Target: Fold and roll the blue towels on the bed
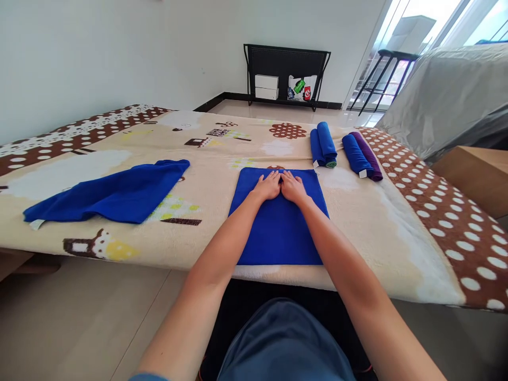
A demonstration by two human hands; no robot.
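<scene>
A blue cloth (pixel 280 233) lies spread flat near the front edge of the blanket-covered surface. Both palms rest on its far half: my left hand (pixel 270 185) and my right hand (pixel 292 187) are side by side, fingers stretched out and pointing away, fingertips close together. Neither hand grips the fabric. To the left, another blue cloth (pixel 115 193) lies loosely folded and rumpled, with a white tag at its left corner. At the right are rolled blue cloths (pixel 323 144), and beside them a blue roll (pixel 357 154) against a purple roll (pixel 367 153).
A beige patterned blanket (pixel 214 196) with brown polka-dot borders covers the surface. Beyond it stands a black rack (pixel 288 66) holding white boxes (pixel 266 87). At right are a cardboard box (pixel 472 174), a plastic-covered bulk (pixel 448 95) and a black stool (pixel 391 55).
</scene>
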